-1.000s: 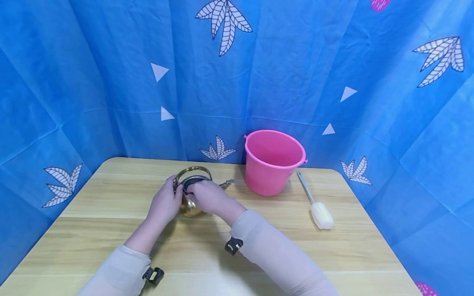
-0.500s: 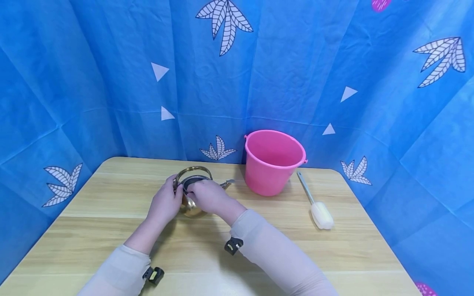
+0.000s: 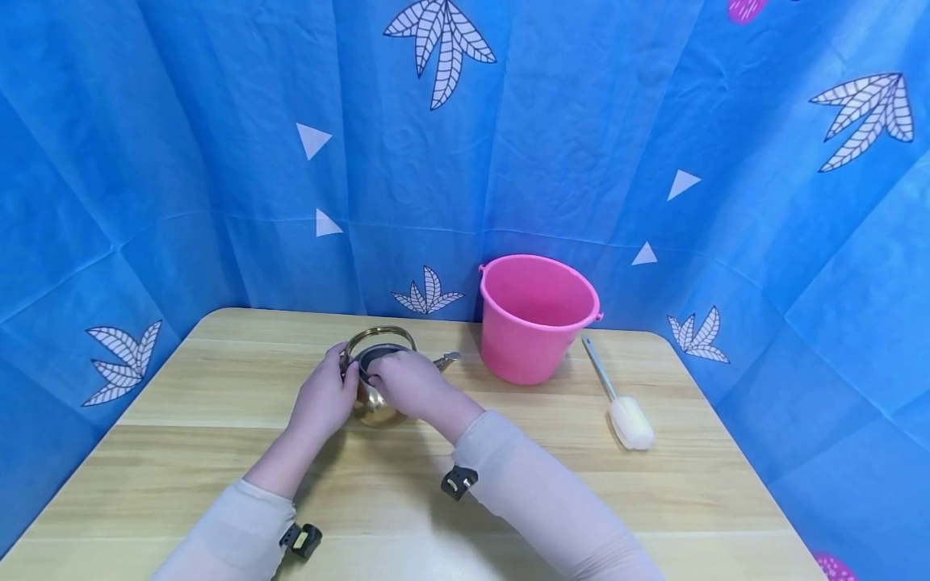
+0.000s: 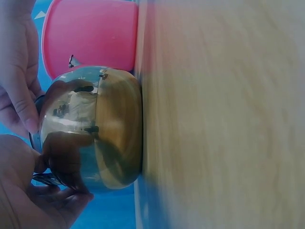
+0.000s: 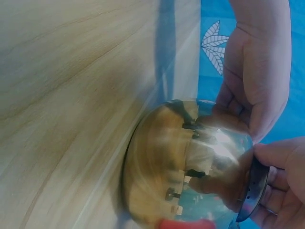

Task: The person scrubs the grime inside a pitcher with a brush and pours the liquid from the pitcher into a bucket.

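A shiny gold-coloured kettle [image 3: 374,410] with an arched handle [image 3: 379,332] stands upright on the table, its spout [image 3: 446,361] pointing right. My left hand [image 3: 323,395] grips the kettle's left side by the handle's foot; the left wrist view shows curled fingers [image 4: 57,202] against its body. Over the kettle's mouth is my right hand [image 3: 416,387]. It pinches a dark metal strainer [image 5: 255,191] by the rim, where small holes show in the right wrist view. The strainer's lower part is hidden inside the kettle.
Behind the kettle, to the right, a pink bucket [image 3: 519,351] stands at the table's back edge. A white sponge brush [image 3: 630,423] with a pale blue handle lies right of it. Blue patterned cloth [image 3: 581,161] hangs around the table [image 3: 697,500].
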`<state>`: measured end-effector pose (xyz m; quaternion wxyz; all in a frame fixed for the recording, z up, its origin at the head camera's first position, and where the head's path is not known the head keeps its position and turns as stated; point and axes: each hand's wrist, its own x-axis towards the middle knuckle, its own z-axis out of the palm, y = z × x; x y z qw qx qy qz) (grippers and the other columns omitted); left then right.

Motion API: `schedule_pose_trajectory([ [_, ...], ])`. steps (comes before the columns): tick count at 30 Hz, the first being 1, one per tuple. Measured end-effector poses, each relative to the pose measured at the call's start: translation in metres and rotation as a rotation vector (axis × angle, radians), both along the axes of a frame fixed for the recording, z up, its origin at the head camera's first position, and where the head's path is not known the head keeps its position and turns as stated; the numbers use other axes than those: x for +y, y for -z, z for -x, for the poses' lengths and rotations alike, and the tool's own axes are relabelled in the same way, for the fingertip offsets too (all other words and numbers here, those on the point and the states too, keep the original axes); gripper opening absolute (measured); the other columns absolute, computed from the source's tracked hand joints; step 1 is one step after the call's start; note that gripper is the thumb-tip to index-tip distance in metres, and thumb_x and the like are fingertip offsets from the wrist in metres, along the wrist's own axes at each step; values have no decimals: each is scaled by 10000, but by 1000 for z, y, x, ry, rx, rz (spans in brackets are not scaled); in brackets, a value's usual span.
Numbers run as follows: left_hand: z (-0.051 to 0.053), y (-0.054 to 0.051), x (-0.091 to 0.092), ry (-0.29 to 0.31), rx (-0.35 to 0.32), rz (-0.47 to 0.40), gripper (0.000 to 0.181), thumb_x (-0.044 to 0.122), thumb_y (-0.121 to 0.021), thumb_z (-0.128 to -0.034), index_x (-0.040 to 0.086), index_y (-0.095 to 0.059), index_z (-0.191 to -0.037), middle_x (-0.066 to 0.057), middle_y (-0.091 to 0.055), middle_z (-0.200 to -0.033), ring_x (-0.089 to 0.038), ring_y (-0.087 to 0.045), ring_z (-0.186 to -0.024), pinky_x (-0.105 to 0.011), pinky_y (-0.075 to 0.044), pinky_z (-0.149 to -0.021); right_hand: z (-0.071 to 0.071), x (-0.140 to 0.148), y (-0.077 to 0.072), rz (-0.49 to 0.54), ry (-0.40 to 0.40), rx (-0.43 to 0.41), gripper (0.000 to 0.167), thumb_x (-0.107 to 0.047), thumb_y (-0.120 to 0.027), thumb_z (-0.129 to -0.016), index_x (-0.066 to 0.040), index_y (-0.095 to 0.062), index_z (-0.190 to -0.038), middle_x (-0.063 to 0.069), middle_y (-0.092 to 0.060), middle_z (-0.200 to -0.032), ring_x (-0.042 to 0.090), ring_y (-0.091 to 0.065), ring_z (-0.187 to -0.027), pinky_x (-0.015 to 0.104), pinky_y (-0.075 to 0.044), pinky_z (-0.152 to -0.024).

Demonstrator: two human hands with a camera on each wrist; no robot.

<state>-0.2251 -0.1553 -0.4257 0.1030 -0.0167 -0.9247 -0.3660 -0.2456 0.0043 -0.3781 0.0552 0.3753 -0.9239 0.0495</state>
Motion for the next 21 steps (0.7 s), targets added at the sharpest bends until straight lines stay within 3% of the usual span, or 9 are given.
schedule_pose_trajectory([
  [8, 1, 2, -1, -3, 14, 5, 525, 220, -418, -1064, -71, -341, -1494, -331, -530, -1370, -511, -540, -1213, -625, -446, -988, 0, 1, -3, 24, 9, 13, 145, -253, -629, -1002, -188, -746, -1058, -52, -748, -1027, 146, -698, -988, 286, -550, -888],
  [21, 1, 3, -1, 4, 21, 2, 519, 226, -412, -1064, -60, -349, -1492, -328, -519, -1386, -518, -528, -1223, -637, -437, -990, 3, 3, -8, 19, -9, 53, 121, -221, -618, -1003, -195, -722, -945, -75, -723, -911, 123, -693, -932, 284, -554, -867],
])
